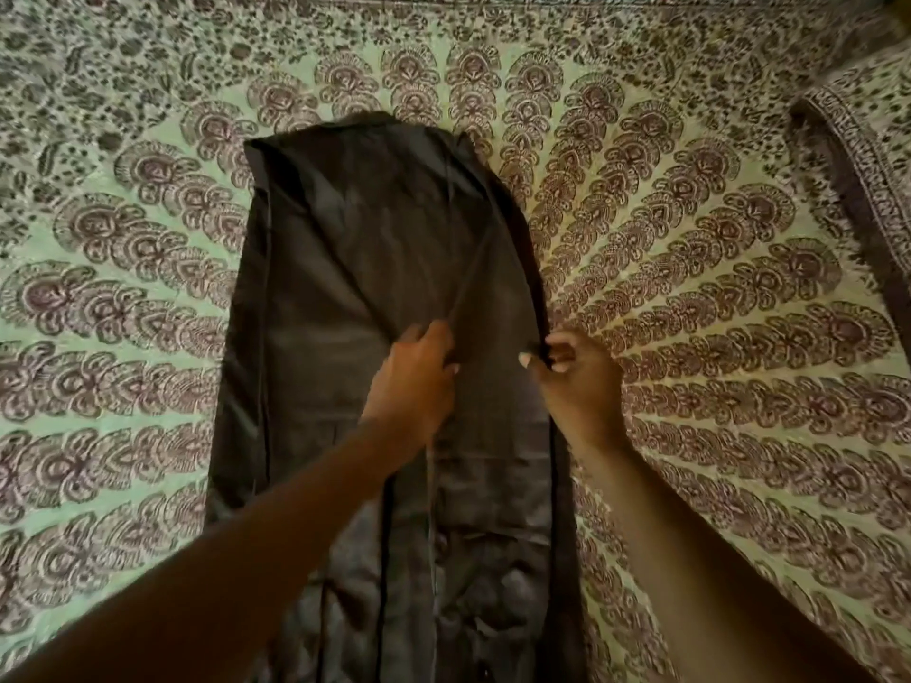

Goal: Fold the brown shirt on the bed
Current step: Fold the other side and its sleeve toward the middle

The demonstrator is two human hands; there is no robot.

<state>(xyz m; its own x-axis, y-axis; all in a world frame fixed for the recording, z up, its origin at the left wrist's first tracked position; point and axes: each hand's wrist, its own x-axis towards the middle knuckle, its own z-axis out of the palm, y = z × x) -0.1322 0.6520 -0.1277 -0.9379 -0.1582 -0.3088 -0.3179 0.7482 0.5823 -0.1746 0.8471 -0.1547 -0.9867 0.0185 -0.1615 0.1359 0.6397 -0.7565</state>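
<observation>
The right hand [577, 374] pinches the right edge of the brown shirt [355, 268] between thumb and curled fingers, about midway along the garment's length. The left hand [414, 374] is just beside it, knuckles up, fingers curled down into a fold line that runs diagonally from the hand toward the far right shoulder; it seems to grip that crease, though the fingertips are hidden under the hand. Between the two hands lies a narrow strip of cloth, pulled taut.

The shirt lies lengthwise down the middle of the bed [715, 298], its far end toward the top of the view and its near end running out of sight below the forearms. Its left side already looks turned in, a long straight seam running down that flank. So the step in hand is likely the lengthwise fold of the right side, bringing that strip over onto the body of the shirt.

The next move calls for both hands to carry the strip leftward together, keeping the crease straight from far end to near, then smoothing it flat.

There is open patterned bedspread on both sides, wide on the left, wide on the right until a rumpled patterned cloth [858, 155] at the far right edge, well apart from the shirt. Nothing crowds the hands.
</observation>
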